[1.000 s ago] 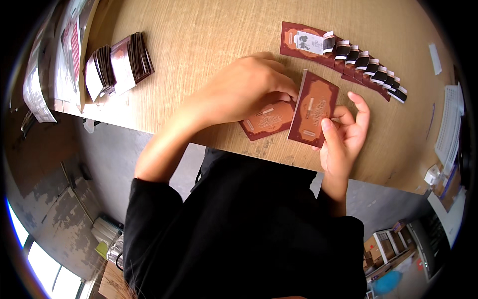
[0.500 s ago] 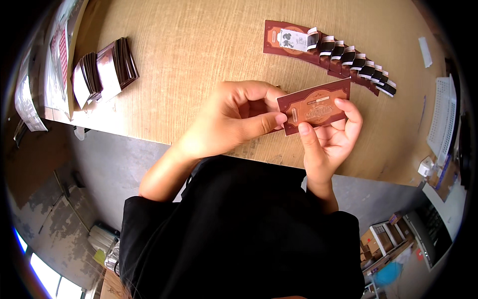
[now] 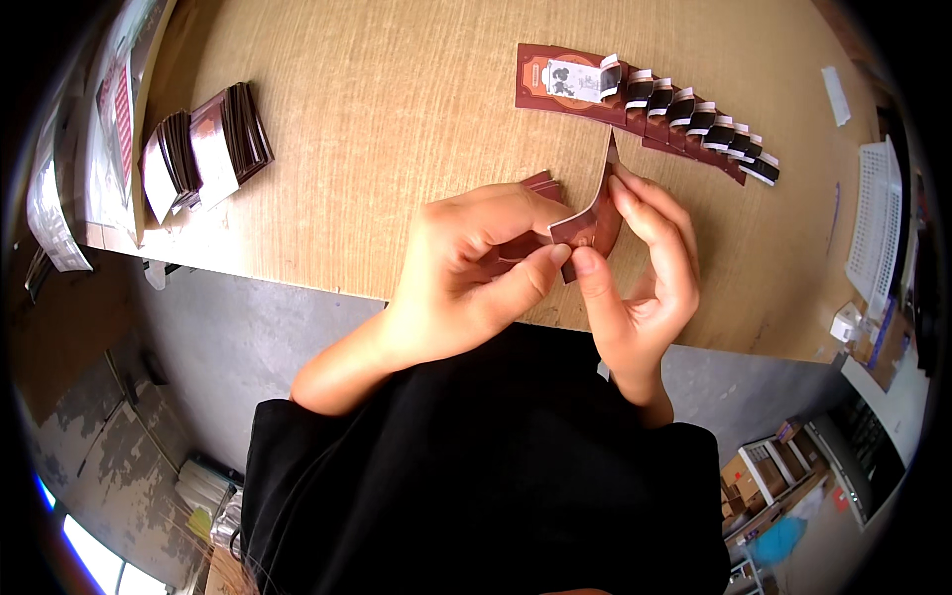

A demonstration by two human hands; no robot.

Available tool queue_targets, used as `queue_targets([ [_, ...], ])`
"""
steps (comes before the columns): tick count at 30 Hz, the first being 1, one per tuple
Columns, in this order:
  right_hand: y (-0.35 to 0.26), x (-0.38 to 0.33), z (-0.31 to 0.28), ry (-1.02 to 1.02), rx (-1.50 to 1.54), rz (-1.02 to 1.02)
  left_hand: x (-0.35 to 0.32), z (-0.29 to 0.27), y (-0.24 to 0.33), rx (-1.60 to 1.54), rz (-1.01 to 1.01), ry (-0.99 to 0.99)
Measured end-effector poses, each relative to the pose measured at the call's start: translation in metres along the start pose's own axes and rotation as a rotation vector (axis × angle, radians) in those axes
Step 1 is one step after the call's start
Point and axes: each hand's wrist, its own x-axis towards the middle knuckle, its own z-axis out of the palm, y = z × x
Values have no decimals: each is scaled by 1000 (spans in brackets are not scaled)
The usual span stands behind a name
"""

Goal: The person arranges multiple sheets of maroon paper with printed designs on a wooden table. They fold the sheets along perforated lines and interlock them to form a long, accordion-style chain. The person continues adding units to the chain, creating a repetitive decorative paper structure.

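Observation:
A dark red printed card (image 3: 603, 220) is held between my two hands above the near part of the table, bent into a curve with its far corner standing up. My left hand (image 3: 476, 263) pinches its left end between thumb and fingers. Around its other edge, my right hand (image 3: 645, 263) is closed, thumb below and fingers pressing behind. More dark red cards (image 3: 543, 184) poke out behind my left fingers; whether that hand holds them or they lie on the table, I cannot tell.
Farther right on the wooden table (image 3: 377, 119), overlapping red cards (image 3: 531, 77) fan out, with black and white folded pieces (image 3: 684, 106) on them. Two bundles of folded cards (image 3: 213, 144) stand at left beside clear plastic packaging (image 3: 114, 129). A white perforated tray (image 3: 873, 228) lies at the right edge.
The card was nearly flat with its printed face up; now it is bent and turned upward. My right hand has moved slightly left, its fingers now behind the card.

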Motion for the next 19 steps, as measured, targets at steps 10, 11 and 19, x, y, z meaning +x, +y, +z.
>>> queue_targets([
  [10,5,-4,3,55,72,-32,1,8,7,323,147,46],
  [11,6,-4,4,64,50,-53,2,9,7,324,163,41],
  [19,3,-12,4,90,-319,-208,2,10,3,360,235,16],
])
